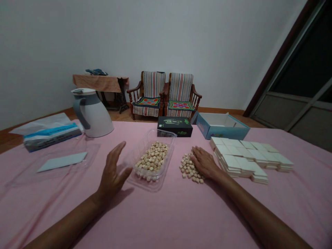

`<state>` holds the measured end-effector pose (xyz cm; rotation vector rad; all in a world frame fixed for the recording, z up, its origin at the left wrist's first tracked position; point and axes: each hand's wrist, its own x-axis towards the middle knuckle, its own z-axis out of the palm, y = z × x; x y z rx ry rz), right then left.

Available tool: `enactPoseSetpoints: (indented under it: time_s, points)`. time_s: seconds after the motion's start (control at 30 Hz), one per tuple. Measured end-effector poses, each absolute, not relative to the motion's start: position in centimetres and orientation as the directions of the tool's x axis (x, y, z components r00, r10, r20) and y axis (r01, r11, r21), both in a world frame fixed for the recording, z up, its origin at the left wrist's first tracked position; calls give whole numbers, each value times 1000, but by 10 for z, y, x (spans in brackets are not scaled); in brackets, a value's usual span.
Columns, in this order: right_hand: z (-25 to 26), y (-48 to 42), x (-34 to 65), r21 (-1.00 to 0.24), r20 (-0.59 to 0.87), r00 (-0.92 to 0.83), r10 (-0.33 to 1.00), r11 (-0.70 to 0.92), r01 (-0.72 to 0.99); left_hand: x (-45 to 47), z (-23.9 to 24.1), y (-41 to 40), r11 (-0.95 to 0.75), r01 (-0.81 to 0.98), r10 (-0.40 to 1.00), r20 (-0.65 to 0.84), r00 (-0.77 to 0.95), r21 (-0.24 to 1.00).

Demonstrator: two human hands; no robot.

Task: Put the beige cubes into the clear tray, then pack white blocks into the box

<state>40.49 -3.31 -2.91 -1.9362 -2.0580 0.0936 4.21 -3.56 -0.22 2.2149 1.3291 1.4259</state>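
- Currently, the tray point(167, 165) holds many cubes point(153, 157); a smaller pile point(190, 169) lies outside it on the cloth point(155, 221), just to the right.
- Left hand point(114, 174): near the tray's left side, thumb and fingers apart, nothing visibly held.
- Right hand point(204, 160): palm down over the pile, fingers close together; whether they grip any cubes, cannot tell.
- Status (judged): most cubes are contained; the pile remains loose.
- Tiles point(241, 155): stacked beyond the right forearm, untouched by the fingers.

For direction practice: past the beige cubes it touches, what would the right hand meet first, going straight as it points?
Probably the black cardboard box, though the clear plastic tray is near; depth is unclear.
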Motion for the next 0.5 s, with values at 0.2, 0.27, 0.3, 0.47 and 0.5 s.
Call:
enactPoseSetpoints:
  time_s: [0.2, 0.27, 0.3, 0.47, 0.5]
  points:
    - [-23, -41, 382, -222, 136, -122, 983, 150, 963, 54, 11, -44, -726, 676, 605, 586, 539, 128]
    - [-20, -44, 376, -224, 138, -158, 978, 186, 957, 55, 10, -37, -717, 690, 618, 546, 565, 98]
    - [-19, -46, 373, -227, 142, -175, 974, 204, 952, 54, 10, -32, -715, 693, 625, 531, 572, 96]
    - [-14, -56, 364, -260, 157, -217, 964, 252, 932, 53, 12, -13, -696, 707, 652, 527, 545, 129]
    - [-13, -57, 362, -276, 157, -239, 958, 275, 921, 55, 14, -13, -690, 714, 655, 522, 546, 120]
